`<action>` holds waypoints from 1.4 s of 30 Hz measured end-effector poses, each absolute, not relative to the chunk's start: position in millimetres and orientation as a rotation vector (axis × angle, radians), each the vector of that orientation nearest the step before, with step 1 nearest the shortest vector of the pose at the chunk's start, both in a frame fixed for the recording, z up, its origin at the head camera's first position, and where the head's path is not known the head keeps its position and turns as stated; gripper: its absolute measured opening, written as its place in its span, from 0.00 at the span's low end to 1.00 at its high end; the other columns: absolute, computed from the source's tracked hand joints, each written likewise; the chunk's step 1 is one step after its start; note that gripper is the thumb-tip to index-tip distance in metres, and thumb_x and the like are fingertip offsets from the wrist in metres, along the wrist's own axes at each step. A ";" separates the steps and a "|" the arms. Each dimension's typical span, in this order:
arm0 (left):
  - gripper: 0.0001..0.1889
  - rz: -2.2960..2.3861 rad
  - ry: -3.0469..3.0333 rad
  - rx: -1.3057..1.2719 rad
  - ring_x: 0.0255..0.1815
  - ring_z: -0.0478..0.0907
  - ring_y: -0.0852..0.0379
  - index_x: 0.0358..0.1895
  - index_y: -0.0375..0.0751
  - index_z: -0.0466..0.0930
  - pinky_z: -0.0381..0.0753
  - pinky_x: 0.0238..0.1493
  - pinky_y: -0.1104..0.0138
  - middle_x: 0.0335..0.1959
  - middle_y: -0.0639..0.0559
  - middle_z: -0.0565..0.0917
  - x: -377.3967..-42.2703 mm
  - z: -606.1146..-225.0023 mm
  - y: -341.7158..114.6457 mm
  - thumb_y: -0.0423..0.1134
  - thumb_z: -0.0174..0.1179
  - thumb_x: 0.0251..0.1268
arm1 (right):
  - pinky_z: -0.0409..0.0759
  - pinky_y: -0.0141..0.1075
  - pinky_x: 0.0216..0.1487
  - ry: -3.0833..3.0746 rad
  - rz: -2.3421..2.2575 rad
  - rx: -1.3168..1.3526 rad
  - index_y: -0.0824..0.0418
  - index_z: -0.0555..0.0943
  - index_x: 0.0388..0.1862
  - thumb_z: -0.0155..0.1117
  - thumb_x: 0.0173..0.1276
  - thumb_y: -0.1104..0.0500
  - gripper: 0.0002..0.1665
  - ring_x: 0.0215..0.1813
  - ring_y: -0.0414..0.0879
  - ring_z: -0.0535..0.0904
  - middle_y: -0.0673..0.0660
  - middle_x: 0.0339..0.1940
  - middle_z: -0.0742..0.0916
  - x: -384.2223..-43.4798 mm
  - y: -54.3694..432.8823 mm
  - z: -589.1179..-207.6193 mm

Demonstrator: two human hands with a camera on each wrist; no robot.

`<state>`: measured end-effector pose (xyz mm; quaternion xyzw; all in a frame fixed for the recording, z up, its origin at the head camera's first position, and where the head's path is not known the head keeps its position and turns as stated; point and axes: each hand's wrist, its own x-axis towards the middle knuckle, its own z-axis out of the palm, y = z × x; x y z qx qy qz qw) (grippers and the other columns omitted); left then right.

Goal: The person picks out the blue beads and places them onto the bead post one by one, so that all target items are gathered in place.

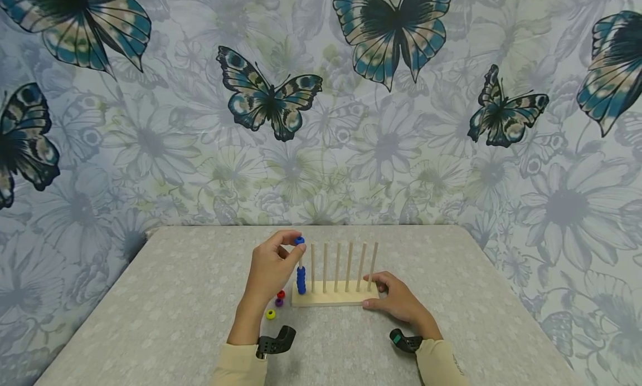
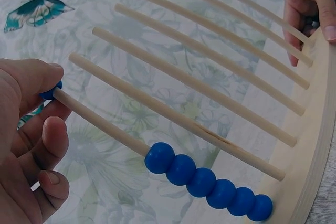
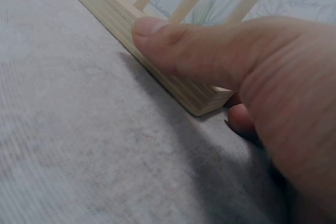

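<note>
A wooden peg rack [image 1: 328,301] with a row of upright pegs stands on the table. My left hand [image 1: 268,272] pinches a blue bead [image 1: 299,240] between thumb and fingers at the top of the leftmost peg. In the left wrist view the peg's tip meets that bead [image 2: 50,94], mostly covered by the fingers. Lower on the same peg, several blue beads [image 2: 200,182] are stacked down to the base; the other pegs are bare. My right hand [image 1: 395,298] grips the right end of the base, its thumb [image 3: 173,45] against the front edge and its other fingers largely hidden.
Left of the rack lie a red bead [image 1: 281,294], a purple bead [image 1: 278,302] and a yellow bead [image 1: 271,314], close to my left forearm. The table [image 1: 190,297] has a pale patterned cover. Behind it hangs a butterfly-print cloth [image 1: 321,169].
</note>
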<state>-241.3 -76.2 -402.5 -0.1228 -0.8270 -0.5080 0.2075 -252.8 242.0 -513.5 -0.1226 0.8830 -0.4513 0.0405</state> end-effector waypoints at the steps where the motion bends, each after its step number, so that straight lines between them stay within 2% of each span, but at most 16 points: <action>1: 0.10 -1.416 -2.306 -0.343 0.26 0.76 0.56 0.50 0.60 0.83 0.75 0.21 0.66 0.41 0.61 0.86 -241.2 -402.7 -76.3 0.48 0.66 0.68 | 0.72 0.36 0.51 2.706 -1.380 -0.377 0.49 0.79 0.63 0.81 0.53 0.46 0.38 0.48 0.45 0.73 0.51 0.54 0.82 -253.0 242.1 -513.7; 32: 0.11 -1.425 -2.388 -0.312 0.27 0.77 0.54 0.50 0.60 0.84 0.75 0.20 0.65 0.45 0.61 0.85 -240.1 -401.6 -77.7 0.49 0.66 0.67 | 0.71 0.36 0.51 2.714 -1.364 -0.381 0.47 0.79 0.62 0.81 0.53 0.46 0.37 0.48 0.45 0.72 0.50 0.53 0.82 -254.5 243.9 -515.7; 42: 0.12 -1.450 -2.384 -0.319 0.25 0.76 0.54 0.51 0.60 0.83 0.74 0.18 0.65 0.47 0.60 0.84 -238.4 -400.8 -78.4 0.49 0.67 0.66 | 0.72 0.36 0.50 2.689 -1.395 -0.388 0.47 0.80 0.62 0.81 0.53 0.46 0.37 0.47 0.46 0.73 0.50 0.53 0.82 -253.6 242.6 -513.3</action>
